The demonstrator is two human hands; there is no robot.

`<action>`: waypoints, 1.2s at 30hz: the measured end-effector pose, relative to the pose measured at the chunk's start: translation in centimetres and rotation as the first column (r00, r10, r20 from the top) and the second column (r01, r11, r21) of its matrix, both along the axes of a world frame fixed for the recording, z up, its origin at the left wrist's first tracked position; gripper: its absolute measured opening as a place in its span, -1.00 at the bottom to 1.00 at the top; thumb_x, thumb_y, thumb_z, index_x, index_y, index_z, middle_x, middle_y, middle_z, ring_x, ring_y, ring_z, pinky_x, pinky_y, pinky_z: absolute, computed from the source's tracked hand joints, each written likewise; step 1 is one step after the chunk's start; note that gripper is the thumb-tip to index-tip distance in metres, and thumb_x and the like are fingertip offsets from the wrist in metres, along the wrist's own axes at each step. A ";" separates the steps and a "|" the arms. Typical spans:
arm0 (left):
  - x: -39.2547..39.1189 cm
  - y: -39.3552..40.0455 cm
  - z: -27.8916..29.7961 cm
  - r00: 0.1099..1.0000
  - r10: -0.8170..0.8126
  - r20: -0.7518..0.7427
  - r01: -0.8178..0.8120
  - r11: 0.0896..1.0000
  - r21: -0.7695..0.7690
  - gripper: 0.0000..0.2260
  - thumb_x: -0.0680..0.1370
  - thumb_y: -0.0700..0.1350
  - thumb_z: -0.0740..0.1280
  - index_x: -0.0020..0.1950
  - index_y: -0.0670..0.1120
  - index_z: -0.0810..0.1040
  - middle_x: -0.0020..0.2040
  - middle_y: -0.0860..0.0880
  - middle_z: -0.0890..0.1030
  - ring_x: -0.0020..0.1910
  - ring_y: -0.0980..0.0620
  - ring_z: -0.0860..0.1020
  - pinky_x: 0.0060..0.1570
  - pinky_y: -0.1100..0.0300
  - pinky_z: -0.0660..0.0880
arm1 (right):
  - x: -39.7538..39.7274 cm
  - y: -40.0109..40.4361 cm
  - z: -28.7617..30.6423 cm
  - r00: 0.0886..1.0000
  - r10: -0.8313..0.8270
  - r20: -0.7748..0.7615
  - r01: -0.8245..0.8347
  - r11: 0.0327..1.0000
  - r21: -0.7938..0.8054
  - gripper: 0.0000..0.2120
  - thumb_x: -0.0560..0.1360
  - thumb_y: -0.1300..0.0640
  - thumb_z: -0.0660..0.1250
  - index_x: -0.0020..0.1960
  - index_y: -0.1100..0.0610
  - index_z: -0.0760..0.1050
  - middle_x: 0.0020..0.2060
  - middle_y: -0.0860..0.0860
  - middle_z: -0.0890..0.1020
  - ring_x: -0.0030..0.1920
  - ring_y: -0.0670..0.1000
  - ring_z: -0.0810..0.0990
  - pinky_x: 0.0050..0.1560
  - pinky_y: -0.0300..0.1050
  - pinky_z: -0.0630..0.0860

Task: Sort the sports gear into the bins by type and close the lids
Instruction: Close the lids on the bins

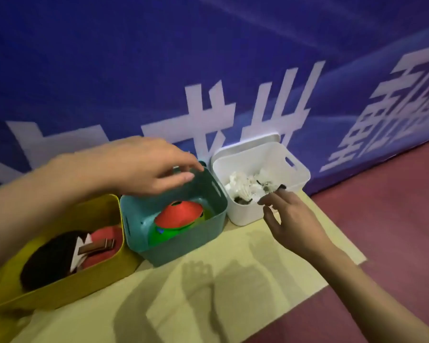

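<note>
**Yellow, teal and white bins in a row, both hands empty above them**

Yellow plastic forms the bin [60,288] below the left forearm; it holds table-tennis paddles [84,246], one face black and one red, with wooden handles crossing between them. Just beside it, under the left hand [134,167], stands the teal bin [183,243], which carries a stack of flat marker cones [181,216], red on top and green beneath. The left hand hovers over this bin's far rim, fingers loosely spread and slightly curled, gripping nothing; whether the fingertips touch the rim cannot be told.

The white bin [248,211] sits next along, just beyond the right hand [292,219], and contains white shuttlecocks [245,186] in a loose heap. A white lid [248,144] leans upright behind this bin against a blue banner [208,58] bearing large white characters. The right hand is at the white bin's near corner, fingers relaxed and parted, holding nothing.

All three bins are uncovered and rest on a pale yellow mat [258,280], which lies on a dark red floor [394,219] to the right of the right arm.
</note>
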State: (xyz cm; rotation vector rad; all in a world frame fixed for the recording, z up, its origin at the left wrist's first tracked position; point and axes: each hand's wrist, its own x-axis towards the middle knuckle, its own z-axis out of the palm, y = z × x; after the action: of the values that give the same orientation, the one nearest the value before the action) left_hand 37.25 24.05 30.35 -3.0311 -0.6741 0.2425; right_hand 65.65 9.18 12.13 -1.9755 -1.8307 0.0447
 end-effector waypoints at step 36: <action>18.8 7.3 -11.3 0.533 0.843 0.074 -0.796 0.529 -0.295 -0.51 0.64 0.12 0.26 0.56 0.06 0.30 0.48 0.02 0.39 0.46 -0.01 0.35 0.46 0.02 0.33 | 23.0 33.3 -6.5 0.864 0.434 0.255 -0.285 0.839 -0.463 -0.46 0.60 0.15 0.19 0.56 -0.01 0.23 0.51 0.01 0.31 0.49 0.08 0.32 0.46 0.10 0.32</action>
State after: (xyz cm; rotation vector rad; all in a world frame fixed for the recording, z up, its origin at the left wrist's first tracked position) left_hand 56.03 31.37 19.09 -2.6345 -2.2406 -0.0098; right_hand 88.68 42.47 5.63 -1.9522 -2.6074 0.2270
